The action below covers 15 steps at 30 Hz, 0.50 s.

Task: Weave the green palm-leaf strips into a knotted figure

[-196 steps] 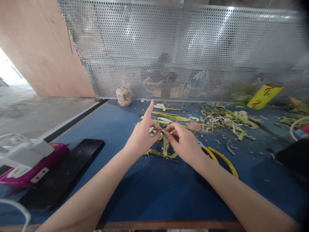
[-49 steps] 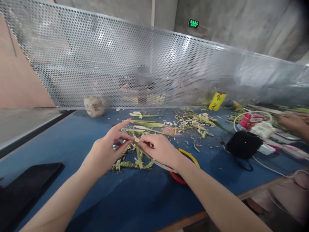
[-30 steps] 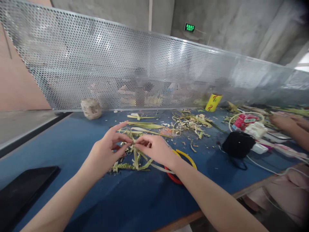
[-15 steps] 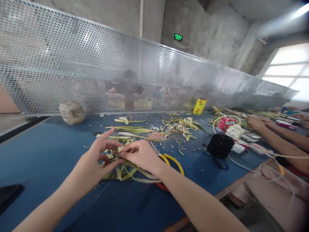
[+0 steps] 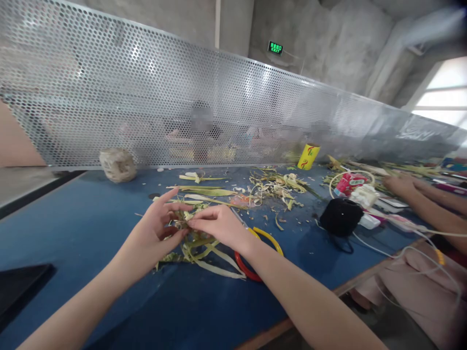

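Note:
Above the blue table, my left hand (image 5: 156,233) curls its thumb and lower fingers round a bunch of pale green plant-leaf strips (image 5: 199,253), its index finger raised. From the right, my right hand (image 5: 224,231) pinches at the same bunch, thumb and fingertips pressed together. The knot between the fingertips is partly hidden. Long loose ends of the strips hang toward me and to the right. Scissors with yellow and red handles (image 5: 272,241) lie under my right wrist, their blades partly covered. Flat leaf pieces (image 5: 209,192) rest just beyond my hands.
A heap of leaf scraps (image 5: 279,187) lies farther back. A wrapped roundish lump (image 5: 117,165) and a yellow can (image 5: 308,156) stand by the perforated metal screen (image 5: 164,87). To the right are a black pouch (image 5: 341,217), a white cable and a co-worker's arms (image 5: 419,199). A dark tray-like object (image 5: 25,287) sits left.
The whole view has shifted, so most things appear farther right. Both hands stay at the bunch with slightly changed fingers. More of the scissors' red handle shows, and the loose strips spread beside it.

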Each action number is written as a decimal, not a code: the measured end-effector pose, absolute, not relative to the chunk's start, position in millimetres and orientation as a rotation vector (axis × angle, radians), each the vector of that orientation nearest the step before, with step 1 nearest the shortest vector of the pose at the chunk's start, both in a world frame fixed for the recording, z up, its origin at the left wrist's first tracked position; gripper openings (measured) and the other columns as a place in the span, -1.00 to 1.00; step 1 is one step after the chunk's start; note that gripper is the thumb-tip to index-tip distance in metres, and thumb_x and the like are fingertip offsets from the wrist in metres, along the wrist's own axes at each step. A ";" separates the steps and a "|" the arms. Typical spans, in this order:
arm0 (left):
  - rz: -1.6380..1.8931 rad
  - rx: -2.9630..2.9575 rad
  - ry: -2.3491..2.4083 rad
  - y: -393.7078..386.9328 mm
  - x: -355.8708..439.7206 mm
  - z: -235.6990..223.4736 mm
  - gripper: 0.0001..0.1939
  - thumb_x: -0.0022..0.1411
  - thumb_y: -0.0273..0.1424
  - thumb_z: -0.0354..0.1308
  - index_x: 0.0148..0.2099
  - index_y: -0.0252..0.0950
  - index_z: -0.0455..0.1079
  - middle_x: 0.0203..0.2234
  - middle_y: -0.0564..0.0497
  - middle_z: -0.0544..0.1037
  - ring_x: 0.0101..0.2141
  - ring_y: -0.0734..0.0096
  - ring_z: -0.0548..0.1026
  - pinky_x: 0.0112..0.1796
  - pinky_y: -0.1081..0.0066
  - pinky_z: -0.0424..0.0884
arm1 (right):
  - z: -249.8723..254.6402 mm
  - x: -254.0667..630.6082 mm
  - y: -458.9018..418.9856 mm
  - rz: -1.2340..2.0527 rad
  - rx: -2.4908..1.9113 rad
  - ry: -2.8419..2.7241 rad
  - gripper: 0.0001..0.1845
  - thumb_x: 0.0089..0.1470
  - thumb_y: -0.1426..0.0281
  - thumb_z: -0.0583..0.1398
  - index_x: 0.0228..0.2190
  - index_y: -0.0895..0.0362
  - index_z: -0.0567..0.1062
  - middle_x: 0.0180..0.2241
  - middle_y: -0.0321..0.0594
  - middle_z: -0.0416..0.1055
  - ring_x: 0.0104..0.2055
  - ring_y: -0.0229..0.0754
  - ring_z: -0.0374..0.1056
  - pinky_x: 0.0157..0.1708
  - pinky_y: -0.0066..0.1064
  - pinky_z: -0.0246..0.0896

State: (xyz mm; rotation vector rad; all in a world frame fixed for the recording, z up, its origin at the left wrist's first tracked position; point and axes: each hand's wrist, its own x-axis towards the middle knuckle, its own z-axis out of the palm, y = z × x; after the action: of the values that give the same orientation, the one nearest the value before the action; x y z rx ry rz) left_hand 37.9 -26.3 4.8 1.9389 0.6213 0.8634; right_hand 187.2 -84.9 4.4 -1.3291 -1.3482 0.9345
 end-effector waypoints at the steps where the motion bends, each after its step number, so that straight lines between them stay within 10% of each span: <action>1: 0.866 1.928 0.603 -25.7 37.6 4.3 -0.29 0.03 -0.40 0.09 0.19 -0.15 -0.14 -0.15 -0.05 0.34 -0.25 0.37 0.41 -0.30 0.36 0.42 | 3.5 187.4 -85.0 0.924 -1.328 -1.356 -0.86 -0.09 0.38 0.17 -0.52 0.19 0.51 -0.65 -0.35 0.29 -0.63 -0.41 0.11 -0.60 -0.53 0.03; 8: 0.915 2.032 0.596 -28.3 38.5 6.0 -0.28 0.04 -0.40 0.08 0.21 -0.17 -0.16 -0.15 -0.08 0.34 -0.22 0.33 0.40 -0.30 0.35 0.44 | -0.7 189.4 -85.9 0.355 -1.393 -1.616 -0.87 -0.09 0.43 0.14 -0.47 0.13 0.51 -0.50 -0.30 0.44 -0.48 -0.33 0.30 -0.45 -0.49 0.16; 15: 1.183 2.130 0.750 -33.6 41.9 2.6 0.03 0.00 -0.33 0.15 0.21 -0.02 -0.62 -0.04 -0.15 0.21 -0.29 0.32 0.43 -0.51 0.45 0.43 | 9.0 187.4 -93.9 0.027 -1.452 -1.703 -0.86 -0.05 0.47 0.10 -0.48 0.08 0.47 -0.43 -0.36 0.45 -0.43 -0.35 0.29 -0.41 -0.53 0.14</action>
State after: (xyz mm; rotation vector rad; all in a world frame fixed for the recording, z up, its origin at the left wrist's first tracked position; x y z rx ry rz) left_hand 41.9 -33.6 2.6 2.1297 0.7496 1.1834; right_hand 187.4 -93.9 9.0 -1.4516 -1.7034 0.0266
